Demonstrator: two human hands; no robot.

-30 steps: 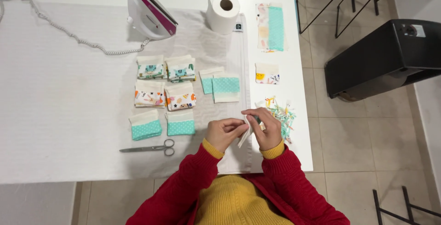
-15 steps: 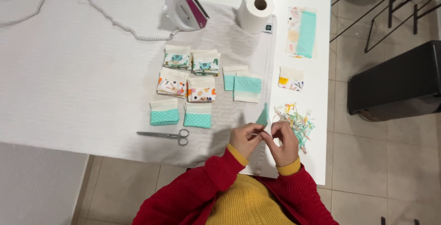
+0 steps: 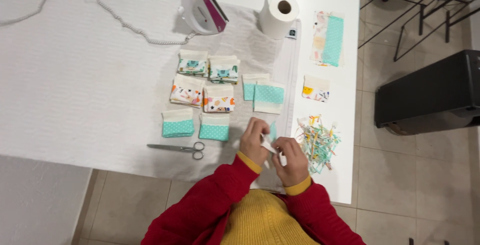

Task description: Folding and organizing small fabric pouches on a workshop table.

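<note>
Left hand (image 3: 255, 142) and right hand (image 3: 291, 161) meet at the near edge of the white table (image 3: 75, 100), both pinching a small white fabric piece (image 3: 269, 146) held between them just above the surface. A heap of coloured clips (image 3: 317, 141) lies just right of the hands; scissors (image 3: 180, 148) lie to their left, below rows of folded fabric pouches (image 3: 205, 95). An iron (image 3: 200, 7) and paper roll (image 3: 278, 15) stand at the far side.

The table (image 3: 75, 100) is white, as are the paper roll (image 3: 278, 15) and the cord (image 3: 125, 25). The iron (image 3: 200, 7) is white with a magenta sole. Folded squares (image 3: 200, 97) are cream over teal dots or colourful prints. The scissors (image 3: 177, 149) are silver. The scrap pile (image 3: 317, 142) mixes teal, yellow and white. Sleeves (image 3: 210, 200) are red with yellow cuffs.
</note>
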